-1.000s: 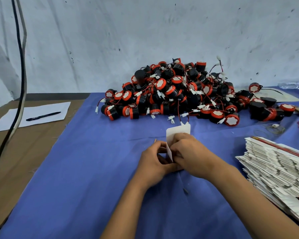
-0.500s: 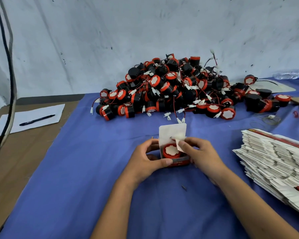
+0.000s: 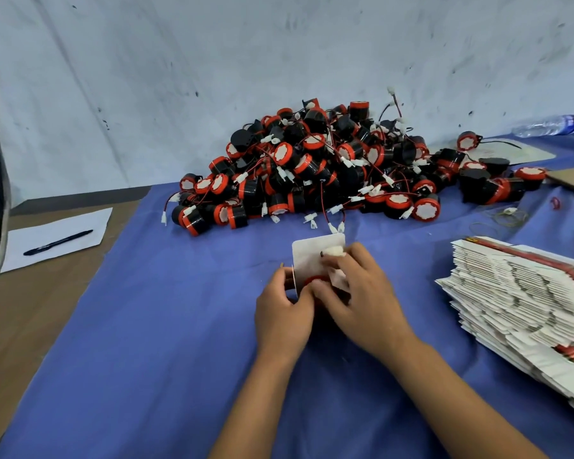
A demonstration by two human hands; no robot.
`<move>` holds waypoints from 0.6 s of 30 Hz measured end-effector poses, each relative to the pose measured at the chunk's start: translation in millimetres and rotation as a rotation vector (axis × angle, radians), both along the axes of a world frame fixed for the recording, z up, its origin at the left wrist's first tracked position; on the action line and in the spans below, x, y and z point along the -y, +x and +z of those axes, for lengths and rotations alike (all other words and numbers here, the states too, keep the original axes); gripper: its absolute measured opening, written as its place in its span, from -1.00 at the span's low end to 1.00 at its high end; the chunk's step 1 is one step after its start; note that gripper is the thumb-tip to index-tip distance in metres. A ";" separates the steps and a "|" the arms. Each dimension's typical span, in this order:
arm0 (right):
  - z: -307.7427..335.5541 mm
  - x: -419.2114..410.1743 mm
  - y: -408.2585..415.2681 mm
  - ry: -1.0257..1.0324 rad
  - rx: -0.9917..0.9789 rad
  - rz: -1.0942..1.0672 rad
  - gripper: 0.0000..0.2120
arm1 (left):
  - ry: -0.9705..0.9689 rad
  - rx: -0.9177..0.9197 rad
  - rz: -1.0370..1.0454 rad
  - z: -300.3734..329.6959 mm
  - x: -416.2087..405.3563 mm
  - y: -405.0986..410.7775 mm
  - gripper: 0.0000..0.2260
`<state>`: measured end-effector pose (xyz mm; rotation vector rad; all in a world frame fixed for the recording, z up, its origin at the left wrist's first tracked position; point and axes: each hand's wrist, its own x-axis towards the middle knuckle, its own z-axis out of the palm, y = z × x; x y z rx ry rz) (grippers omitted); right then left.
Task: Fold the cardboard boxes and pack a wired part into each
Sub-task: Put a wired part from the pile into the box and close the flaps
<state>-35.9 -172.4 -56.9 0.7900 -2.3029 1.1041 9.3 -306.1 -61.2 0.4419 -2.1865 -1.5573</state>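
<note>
Both hands meet at mid-bench: the left hand [image 3: 284, 314] grips the box [image 3: 312, 260] — flap upright. The right hand [image 3: 358, 301] pinches a side flap, a red part [image 3: 315, 280] showing inside.

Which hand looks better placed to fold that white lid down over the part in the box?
Probably the right hand. Its fingers already reach up to the raised white lid, pinching the connector there. The left hand grips the box's side, steadying it.
</note>
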 end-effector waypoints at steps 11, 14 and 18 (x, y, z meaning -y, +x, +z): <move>6.8 -10.0 -1.0 -0.039 -0.061 -0.049 -0.68 | 0.076 0.011 0.022 6.3 -0.5 -3.6 -0.82; 18.0 -9.0 2.7 0.113 -0.185 -0.112 -0.86 | 0.075 0.060 0.035 8.6 -2.2 -5.3 -0.78; 40.8 -3.0 7.1 0.262 -0.245 -0.116 -0.88 | 0.082 0.073 0.010 11.0 -2.8 -4.8 -0.79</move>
